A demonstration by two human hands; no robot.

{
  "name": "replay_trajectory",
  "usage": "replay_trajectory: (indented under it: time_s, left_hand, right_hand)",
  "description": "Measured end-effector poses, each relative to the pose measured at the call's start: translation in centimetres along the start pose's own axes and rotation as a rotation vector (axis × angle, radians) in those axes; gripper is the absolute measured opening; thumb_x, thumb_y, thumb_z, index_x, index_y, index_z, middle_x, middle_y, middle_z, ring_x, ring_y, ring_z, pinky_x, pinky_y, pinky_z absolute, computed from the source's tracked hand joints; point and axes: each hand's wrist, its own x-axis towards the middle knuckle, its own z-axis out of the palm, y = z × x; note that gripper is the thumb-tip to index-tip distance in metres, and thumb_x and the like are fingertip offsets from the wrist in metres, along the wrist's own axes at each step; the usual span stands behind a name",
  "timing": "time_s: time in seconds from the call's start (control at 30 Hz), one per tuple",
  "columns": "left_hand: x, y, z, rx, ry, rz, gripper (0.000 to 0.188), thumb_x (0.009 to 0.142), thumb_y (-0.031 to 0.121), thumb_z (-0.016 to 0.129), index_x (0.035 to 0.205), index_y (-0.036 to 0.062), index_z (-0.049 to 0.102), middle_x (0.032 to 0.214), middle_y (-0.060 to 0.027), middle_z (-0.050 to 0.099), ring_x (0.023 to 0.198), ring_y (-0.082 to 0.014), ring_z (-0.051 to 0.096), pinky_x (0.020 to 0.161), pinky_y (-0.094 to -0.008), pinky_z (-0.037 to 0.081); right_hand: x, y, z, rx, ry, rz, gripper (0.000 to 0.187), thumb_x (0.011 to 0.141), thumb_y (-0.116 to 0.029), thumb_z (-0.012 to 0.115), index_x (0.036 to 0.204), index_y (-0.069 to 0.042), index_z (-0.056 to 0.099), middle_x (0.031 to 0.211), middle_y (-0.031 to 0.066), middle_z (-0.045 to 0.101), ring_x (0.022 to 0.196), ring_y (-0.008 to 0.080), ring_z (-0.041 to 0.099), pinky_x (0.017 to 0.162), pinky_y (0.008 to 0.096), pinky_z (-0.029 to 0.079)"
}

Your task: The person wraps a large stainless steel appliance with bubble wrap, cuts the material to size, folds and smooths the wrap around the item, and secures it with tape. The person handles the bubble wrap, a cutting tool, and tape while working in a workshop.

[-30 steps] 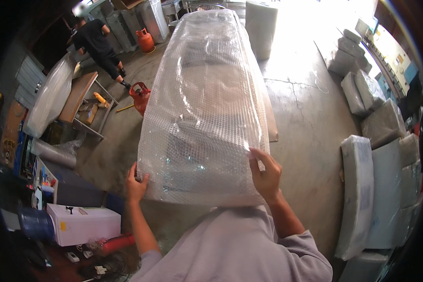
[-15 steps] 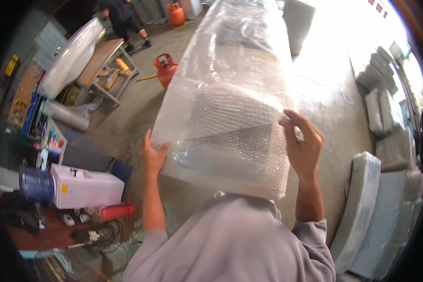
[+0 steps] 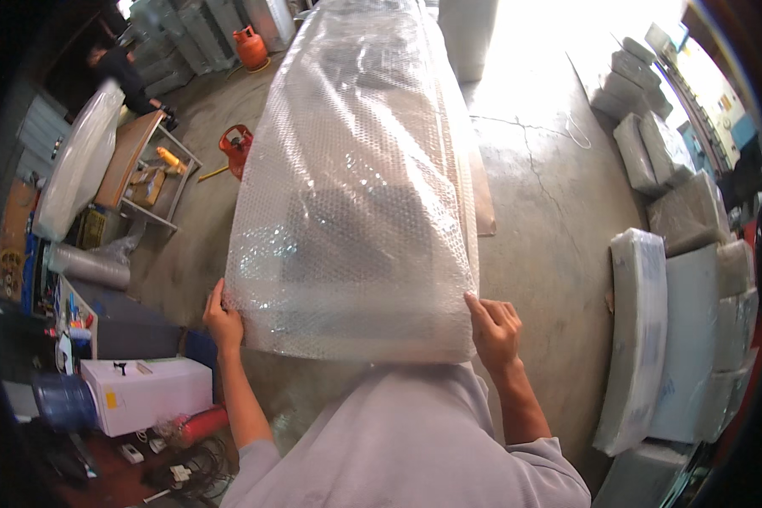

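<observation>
Seen from above, looking down past a grey-shirted chest. Left hand (image 3: 223, 322) pressed against the lower left corner of a long bundle wrapped in bubble wrap (image 3: 360, 186), fingers curled around its edge. Right hand (image 3: 494, 332) at the lower right corner, fingers (image 3: 483, 310) laid flat and closed against the plastic. Bundle held between both hands at chest height, near end against the body, far end stretching away over the concrete floor (image 3: 550, 212).

Wrapping looks complete: clear bubble film covering the whole visible length, dark shapes showing faintly inside. Judged from this, packing done and only carrying or setting down left.

To the near left, a white box (image 3: 148, 391) beside a blue water bottle (image 3: 63, 402), with a red cylinder (image 3: 199, 423) and loose cables on the floor below. To the right, a row of wrapped grey panels (image 3: 677, 339) stacked along the wall, narrowing the floor on that side. Further left, a roll of film (image 3: 85, 264), then a desk (image 3: 131, 157) with small things on its lower shelf and a red gas bottle (image 3: 237, 148) just beside the bundle's left edge. At the far end, an orange gas bottle (image 3: 251, 46) and a person in dark clothes (image 3: 123, 72) bent over.
</observation>
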Motion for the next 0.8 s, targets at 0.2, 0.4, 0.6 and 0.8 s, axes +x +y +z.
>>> replay_trajectory:
  time_s: [0.2,0.4,0.6,0.8]
  left_hand:
    - [0.2,0.3,0.5,0.019,-0.026,-0.041,0.044,0.085,-0.009,0.054,0.127,-0.0028,0.064,0.116,-0.0239,0.069,0.110,-0.0406,0.066,0.096,-0.0428,0.051]
    - [-0.1,-0.4,0.6,0.018,-0.075,-0.076,0.036,0.094,0.003,0.054,0.128,-0.0041,0.064,0.122,-0.0252,0.068,0.115,-0.0404,0.065,0.100,-0.0424,0.049]
    - [-0.2,-1.2,1.1,-0.052,-0.074,-0.121,0.035,0.101,0.009,0.051,0.132,-0.0033,0.062,0.127,-0.0257,0.066,0.117,-0.0400,0.064,0.103,-0.0417,0.047]
    - [0.0,0.0,-0.5,-0.123,-0.155,-0.023,0.058,0.086,-0.004,0.053,0.144,0.0026,0.054,0.141,-0.0246,0.057,0.131,-0.0381,0.055,0.107,-0.0402,0.044]
  right_hand:
    - [-0.2,-1.3,-0.8,0.146,0.071,0.112,0.030,0.081,0.001,0.073,0.108,-0.009,0.076,0.086,0.0051,0.067,0.073,0.0196,0.065,0.067,0.0338,0.052]
    - [0.3,-1.4,-1.9,0.189,-0.198,0.082,0.029,0.082,-0.001,0.071,0.110,-0.008,0.072,0.086,0.0054,0.063,0.075,0.0211,0.063,0.069,0.0354,0.051]
    - [-0.4,-0.2,-1.6,0.167,-0.103,0.065,0.025,0.082,-0.003,0.072,0.106,-0.010,0.071,0.085,0.0051,0.062,0.078,0.0212,0.063,0.072,0.0356,0.052]
    - [0.0,0.7,-2.9,0.315,-0.396,0.021,0.022,0.081,-0.017,0.079,0.100,-0.007,0.072,0.082,0.0060,0.062,0.076,0.0222,0.063,0.067,0.0363,0.051]
